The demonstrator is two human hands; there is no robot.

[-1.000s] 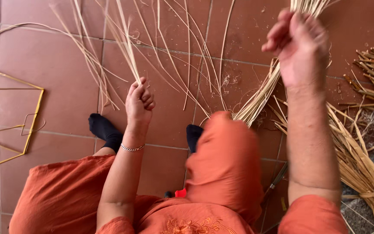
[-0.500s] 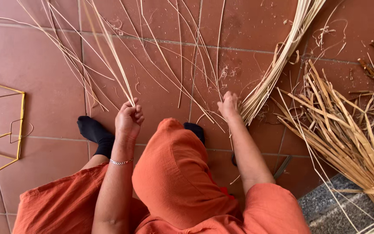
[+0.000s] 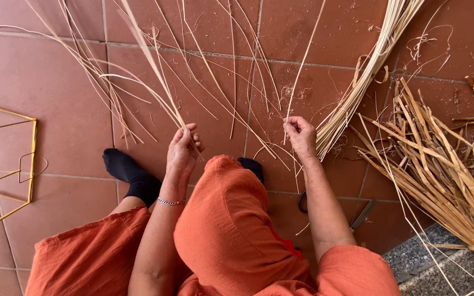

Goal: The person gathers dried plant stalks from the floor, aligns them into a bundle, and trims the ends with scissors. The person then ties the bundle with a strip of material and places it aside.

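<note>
Nearest to me, an orange knee [image 3: 231, 219] rises between my 2 forearms, with a thin bracelet [image 3: 170, 201] on the left wrist. Just past it, my left hand [image 3: 182, 151] is curled into a narrow grip around a flat pale strip [image 3: 152, 60] that slants up and away to the left over the red tiles [image 3: 56, 87]. My right hand [image 3: 300, 137] is closed on a thin strand [image 3: 303, 66], pinched at the fingertips, and that strand runs almost straight up toward the top edge. Both hands sit level with each other, well apart, the knee between them. A black sock [image 3: 130, 174] rests on the floor left of the left wrist, and scissors [image 3: 357, 214] lie partly hidden beside my right forearm. Farther out, loose strands fan across the tiles. A tight bundle [image 3: 368, 71] lies diagonally just right of the right hand, a coarser heap [image 3: 440, 170] sits at the right, and a yellow wire frame [image 3: 12, 164] lies at the far left.
</note>
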